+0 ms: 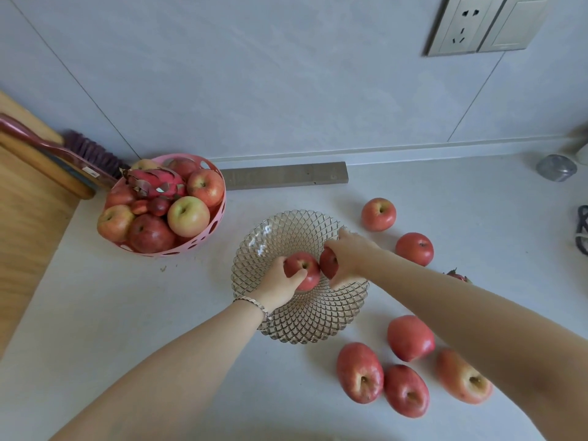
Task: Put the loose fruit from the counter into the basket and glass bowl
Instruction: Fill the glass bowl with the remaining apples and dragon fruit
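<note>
Currently, the left hand (280, 283) fingers (297, 276) are gripping a red apple (304, 268) inside the glass bowl (299, 276). Just beside it, the right hand (348, 254) fingers are closing around a second apple (327, 261), touching the first. Six loose apples are lying on the desk (159, 313) right of the fingers: two (378, 214) (414, 248) beyond them, four (359, 372) nearer the person. Well apart, left of the fingers, the pink basket (191, 248) is holding apples and a dragon fruit (154, 183).
</note>
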The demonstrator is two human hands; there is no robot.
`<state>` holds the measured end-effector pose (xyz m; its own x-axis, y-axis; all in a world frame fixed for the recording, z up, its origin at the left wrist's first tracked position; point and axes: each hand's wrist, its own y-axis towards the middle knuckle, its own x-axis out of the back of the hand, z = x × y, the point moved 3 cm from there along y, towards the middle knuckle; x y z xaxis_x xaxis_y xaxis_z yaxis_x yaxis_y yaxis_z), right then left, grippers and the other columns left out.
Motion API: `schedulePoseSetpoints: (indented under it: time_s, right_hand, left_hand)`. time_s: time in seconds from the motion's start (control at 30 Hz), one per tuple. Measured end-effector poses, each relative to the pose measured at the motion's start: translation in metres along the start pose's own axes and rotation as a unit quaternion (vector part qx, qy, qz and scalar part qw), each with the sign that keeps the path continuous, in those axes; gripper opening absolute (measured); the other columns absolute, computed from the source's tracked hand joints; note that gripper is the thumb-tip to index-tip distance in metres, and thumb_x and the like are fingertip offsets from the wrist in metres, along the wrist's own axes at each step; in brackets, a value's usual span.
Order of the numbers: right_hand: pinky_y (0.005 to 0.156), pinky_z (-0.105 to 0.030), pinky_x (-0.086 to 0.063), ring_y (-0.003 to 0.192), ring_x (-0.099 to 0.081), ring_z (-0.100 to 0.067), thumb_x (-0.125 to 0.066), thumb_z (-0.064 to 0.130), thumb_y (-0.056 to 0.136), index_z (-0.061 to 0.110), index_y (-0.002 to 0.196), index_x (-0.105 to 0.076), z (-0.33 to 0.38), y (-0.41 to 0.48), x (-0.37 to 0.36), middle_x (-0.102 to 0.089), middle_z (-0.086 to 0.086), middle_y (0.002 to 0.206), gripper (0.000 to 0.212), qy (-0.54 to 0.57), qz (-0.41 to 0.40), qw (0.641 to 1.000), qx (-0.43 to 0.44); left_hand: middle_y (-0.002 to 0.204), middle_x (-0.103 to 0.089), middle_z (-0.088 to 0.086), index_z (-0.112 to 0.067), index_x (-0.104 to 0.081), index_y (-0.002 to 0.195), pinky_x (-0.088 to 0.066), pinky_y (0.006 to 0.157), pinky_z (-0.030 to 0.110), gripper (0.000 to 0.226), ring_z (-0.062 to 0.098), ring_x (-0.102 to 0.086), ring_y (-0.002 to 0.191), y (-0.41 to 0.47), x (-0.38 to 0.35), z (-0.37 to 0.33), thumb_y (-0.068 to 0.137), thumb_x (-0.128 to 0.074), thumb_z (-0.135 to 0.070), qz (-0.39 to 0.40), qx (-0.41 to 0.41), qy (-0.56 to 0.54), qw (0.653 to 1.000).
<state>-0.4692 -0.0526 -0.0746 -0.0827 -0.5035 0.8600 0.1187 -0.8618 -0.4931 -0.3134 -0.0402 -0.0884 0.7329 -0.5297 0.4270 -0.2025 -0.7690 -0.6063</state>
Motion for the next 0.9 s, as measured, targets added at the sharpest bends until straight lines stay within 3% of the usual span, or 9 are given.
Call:
schedulePoseSetpoints:
  time_s: [0.1,0.2,0.27,0.37,0.5,0.7,0.73,0.83,0.9]
  right_hand:
    - [0.067,-0.024,-0.044,0.092,-0.052,-0.021,-0.071,0.030,0.065,0.021,0.123,-0.048,-0.020,-0.008,0.004,-0.050,-0.005,0.111,0.063,0.321,-0.011,0.946,-0.041]
    - [0.060,-0.026,-0.053,0.085,-0.055,-0.020,-0.067,0.015,0.056,0.012,0.125,-0.049,-0.032,-0.023,0.002,-0.052,-0.009,0.103,0.072,0.713,0.091,0.695,-0.020]
    - [0.063,-0.034,-0.059,0.091,-0.063,-0.031,-0.077,0.012,0.041,0.011,0.121,-0.054,-0.036,-0.032,-0.003,-0.059,-0.016,0.110,0.083,0.826,0.168,0.538,0.006]
    - [0.061,-0.038,-0.060,0.088,-0.067,-0.043,-0.087,0.021,0.037,0.018,0.109,-0.061,-0.036,-0.041,-0.008,-0.066,-0.019,0.106,0.077,0.857,0.192,0.477,0.019]
    - [0.050,-0.034,-0.058,0.080,-0.070,-0.032,-0.078,0.039,0.059,0.024,0.106,-0.061,-0.035,-0.044,-0.007,-0.060,-0.012,0.112,0.052,0.822,0.154,0.546,-0.046]
    - [0.052,-0.034,-0.059,0.083,-0.065,-0.025,-0.071,0.025,0.072,0.019,0.106,-0.056,-0.038,-0.043,0.001,-0.057,-0.013,0.110,0.038,0.785,0.120,0.601,-0.093]
    - [0.059,-0.035,-0.059,0.089,-0.063,-0.025,-0.070,0.022,0.075,0.020,0.110,-0.055,-0.038,-0.040,0.001,-0.055,-0.012,0.114,0.037,0.751,0.101,0.646,-0.085]
    - [0.075,-0.028,-0.053,0.098,-0.057,-0.019,-0.073,0.019,0.074,0.028,0.120,-0.050,-0.037,-0.032,0.006,-0.053,-0.005,0.117,0.051,0.470,-0.030,0.880,-0.062]
    - [0.077,-0.027,-0.050,0.097,-0.055,-0.019,-0.076,0.022,0.065,0.025,0.126,-0.042,-0.030,-0.027,0.005,-0.051,-0.002,0.113,0.070,0.309,-0.053,0.949,-0.025]
  left_hand:
    - [0.129,-0.050,0.014,-0.012,-0.033,0.135,-0.046,0.100,0.045,0.051,0.030,-0.055,0.112,0.001,0.000,0.002,0.091,-0.054,-0.027,0.003,0.002,0.001,1.000]
    - [0.129,-0.051,0.013,-0.012,-0.034,0.136,-0.045,0.097,0.035,0.051,0.024,-0.055,0.106,0.005,-0.001,0.003,0.091,-0.054,-0.028,-0.002,-0.005,0.013,1.000]
    - [0.130,-0.050,0.013,-0.011,-0.033,0.136,-0.044,0.096,0.033,0.053,0.025,-0.054,0.110,0.005,-0.001,0.002,0.091,-0.054,-0.028,-0.001,-0.006,0.016,1.000]
    - [0.129,-0.049,0.014,-0.012,-0.033,0.136,-0.044,0.099,0.043,0.053,0.036,-0.054,0.116,0.005,0.000,0.000,0.091,-0.055,-0.027,0.010,0.004,0.009,1.000]
    - [0.127,-0.049,0.015,-0.013,-0.032,0.135,-0.045,0.098,0.044,0.053,0.039,-0.053,0.117,0.005,0.001,0.001,0.090,-0.056,-0.026,0.016,0.014,0.005,1.000]
    - [0.129,-0.048,0.014,-0.013,-0.031,0.136,-0.046,0.097,0.043,0.054,0.035,-0.055,0.114,0.005,0.001,0.000,0.090,-0.056,-0.027,0.014,0.009,0.010,1.000]
    - [0.130,-0.047,0.014,-0.013,-0.031,0.136,-0.047,0.097,0.042,0.054,0.034,-0.055,0.113,0.005,0.002,0.001,0.090,-0.056,-0.027,0.012,0.007,0.010,1.000]
    - [0.131,-0.047,0.014,-0.012,-0.032,0.136,-0.048,0.097,0.041,0.054,0.032,-0.055,0.112,0.004,0.002,0.001,0.090,-0.056,-0.027,0.011,0.000,0.011,1.000]
    - [0.131,-0.047,0.014,-0.012,-0.032,0.136,-0.048,0.097,0.041,0.053,0.030,-0.055,0.109,0.004,0.001,0.001,0.090,-0.056,-0.026,0.011,-0.002,0.006,1.000]
